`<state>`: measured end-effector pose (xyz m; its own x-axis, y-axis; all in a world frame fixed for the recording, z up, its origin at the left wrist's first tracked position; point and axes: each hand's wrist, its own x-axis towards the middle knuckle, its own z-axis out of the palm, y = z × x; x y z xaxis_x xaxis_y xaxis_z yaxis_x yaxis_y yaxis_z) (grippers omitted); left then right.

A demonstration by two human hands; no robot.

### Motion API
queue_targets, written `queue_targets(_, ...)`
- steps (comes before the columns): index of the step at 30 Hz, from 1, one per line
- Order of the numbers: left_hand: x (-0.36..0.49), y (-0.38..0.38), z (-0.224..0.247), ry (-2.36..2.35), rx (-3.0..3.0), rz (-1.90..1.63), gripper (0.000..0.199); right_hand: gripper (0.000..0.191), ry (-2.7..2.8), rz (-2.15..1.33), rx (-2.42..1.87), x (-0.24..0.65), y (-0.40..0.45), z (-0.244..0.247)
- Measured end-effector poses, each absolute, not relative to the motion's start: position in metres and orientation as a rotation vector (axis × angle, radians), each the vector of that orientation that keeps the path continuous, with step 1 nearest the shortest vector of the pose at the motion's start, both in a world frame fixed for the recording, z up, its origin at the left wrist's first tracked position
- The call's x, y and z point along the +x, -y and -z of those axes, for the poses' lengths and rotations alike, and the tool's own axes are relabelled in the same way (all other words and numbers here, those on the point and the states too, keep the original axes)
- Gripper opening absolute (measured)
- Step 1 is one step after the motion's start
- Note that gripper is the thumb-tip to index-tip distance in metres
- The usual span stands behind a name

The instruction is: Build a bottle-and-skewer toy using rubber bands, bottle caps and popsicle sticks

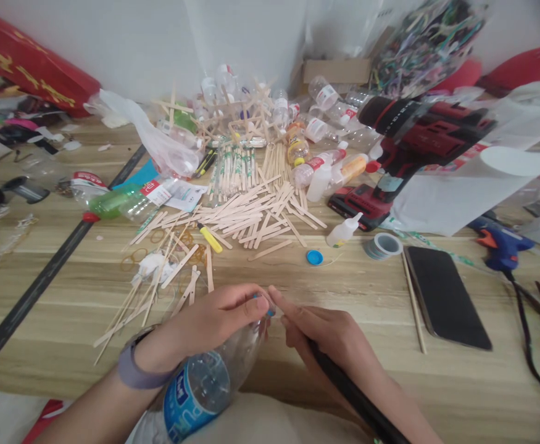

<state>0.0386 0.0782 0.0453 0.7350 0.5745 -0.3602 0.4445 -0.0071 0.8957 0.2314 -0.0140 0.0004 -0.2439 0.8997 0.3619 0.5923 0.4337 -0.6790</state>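
Clear plastic, tilted with its neck away from me, the bottle (198, 401) sits low at the near edge of the table (371, 290), its blue label turned up at me and its lower end running down beside the pale cloth (279, 422) at my front. My left hand (232, 314) is closed over the bottle's upper part, thumb up by a bit of blue (270, 312) at the neck. My right hand (329, 330) is curled narrow round a long black bar (355, 391), its fingertips right at the bottle's mouth (what sort of tool the bar is, I can't tell, since my palm hides the rest).

For work at so small a spot, I judge the left grip matters most: firm close to the neck, where plastic this thin should buckle least, and light lower down so the wall doesn't dent. Bracing the lower end against my body would likely stop any roll. Small, patient movements from the right should serve better than one hard shove, and my left thumb wants to sit clear of their line (it looks awfully close).

Just past my hands lie a blue cap (315, 257), a white squeeze bottle (344, 231) and a roll of tape (383, 245); wooden sticks (242, 213) spread further left, and a phone (448, 299) lies to the right.
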Motion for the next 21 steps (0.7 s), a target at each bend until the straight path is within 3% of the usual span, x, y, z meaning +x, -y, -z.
queue_targets(11,0.0405,-0.0778,-0.0421,-0.742,1.347,-0.180,0.039,0.052,1.932,-0.502,-1.380,0.2229,0.0163,0.0081)
queue_targets(21,0.0418,-0.0799,-0.0413,-0.731,1.220,-0.127,0.041,0.061,2.103,-0.347,-1.267,0.2298,0.0145,0.0070)
